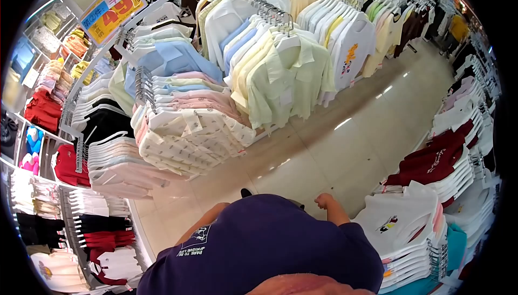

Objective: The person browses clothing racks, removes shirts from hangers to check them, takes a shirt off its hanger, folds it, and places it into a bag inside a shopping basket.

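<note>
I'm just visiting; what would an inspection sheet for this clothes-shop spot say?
Surface: pale tiled floor, shiny with reflections.
Nearest garments: white printed top near the right hand; cream patterned shirt ahead of the left hand.
Clutter: metal hanger hooks, closely bunched.
Hands: left partly hidden by the purple shirt; right's grip unclear.
Cables: nothing seen.
Surroundings: yellow price sign; red garments at left.

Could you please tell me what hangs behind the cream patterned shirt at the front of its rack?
Behind the cream patterned shirt are pink garments and, farther back, a light blue one. Only their upper edges and shoulders show; their fronts are covered.
</note>
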Action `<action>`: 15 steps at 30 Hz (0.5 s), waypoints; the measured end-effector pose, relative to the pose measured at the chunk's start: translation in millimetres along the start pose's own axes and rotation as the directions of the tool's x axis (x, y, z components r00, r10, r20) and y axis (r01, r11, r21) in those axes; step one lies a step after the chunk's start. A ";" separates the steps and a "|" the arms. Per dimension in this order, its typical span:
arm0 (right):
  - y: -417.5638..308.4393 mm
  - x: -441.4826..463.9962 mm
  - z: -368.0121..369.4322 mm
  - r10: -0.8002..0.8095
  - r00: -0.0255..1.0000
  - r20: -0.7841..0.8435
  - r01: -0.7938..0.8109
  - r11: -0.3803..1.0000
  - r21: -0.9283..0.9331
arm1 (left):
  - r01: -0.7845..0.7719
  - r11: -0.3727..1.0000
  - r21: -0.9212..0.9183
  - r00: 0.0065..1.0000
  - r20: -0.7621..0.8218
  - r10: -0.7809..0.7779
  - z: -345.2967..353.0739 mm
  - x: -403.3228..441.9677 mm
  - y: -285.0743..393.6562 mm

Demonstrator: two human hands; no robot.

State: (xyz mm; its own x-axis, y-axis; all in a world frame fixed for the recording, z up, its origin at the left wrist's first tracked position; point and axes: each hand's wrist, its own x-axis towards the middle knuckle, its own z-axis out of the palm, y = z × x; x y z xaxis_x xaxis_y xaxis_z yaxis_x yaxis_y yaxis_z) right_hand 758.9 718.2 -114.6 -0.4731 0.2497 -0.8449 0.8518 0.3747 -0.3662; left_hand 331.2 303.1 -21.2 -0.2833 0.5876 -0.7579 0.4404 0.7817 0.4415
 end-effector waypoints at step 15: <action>-46.8 -45.3 -6.0 0.217 0.971 -0.103 -0.121 0.812 0.571 | -0.204 0.966 0.158 0.970 0.166 0.178 -62.3 105.3 40.7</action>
State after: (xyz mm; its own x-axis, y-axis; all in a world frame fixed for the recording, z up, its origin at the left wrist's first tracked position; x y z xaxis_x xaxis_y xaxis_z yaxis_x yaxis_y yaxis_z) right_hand 739.0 694.7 -56.8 -0.2979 0.4155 -0.8594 0.8771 -0.2361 -0.4182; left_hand 266.3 409.9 -53.1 -0.0553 0.6742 -0.7364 0.6175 0.6027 0.5054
